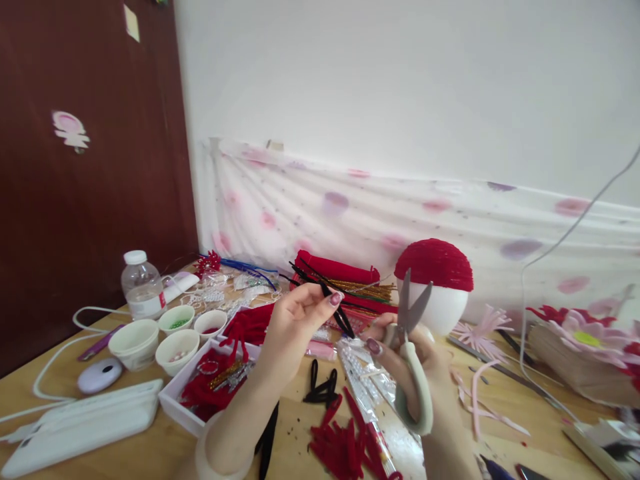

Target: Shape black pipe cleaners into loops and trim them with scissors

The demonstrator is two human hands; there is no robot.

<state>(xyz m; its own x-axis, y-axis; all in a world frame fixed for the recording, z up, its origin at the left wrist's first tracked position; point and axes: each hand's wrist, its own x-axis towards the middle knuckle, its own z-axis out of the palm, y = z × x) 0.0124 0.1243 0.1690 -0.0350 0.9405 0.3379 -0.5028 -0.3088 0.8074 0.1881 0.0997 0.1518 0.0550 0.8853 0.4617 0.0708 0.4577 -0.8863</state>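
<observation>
My left hand (295,323) pinches a black pipe cleaner (327,293), held up over the wooden table (100,453). My right hand (405,363) grips pale-handled scissors (411,333), blades open and pointing up beside the pipe cleaner's lower end. Cut black pieces (320,387) and red pieces (345,443) lie on the table below my hands. A white ball half covered in red (435,280) stands just behind the scissors.
A white tray of red and gold bits (173,400) sits left of my arm, with small white cups (177,350), a water bottle (143,287) and a white case (80,423). Red and gold pipe cleaners (350,283) lie behind. Pink foam flowers (585,333) are at right.
</observation>
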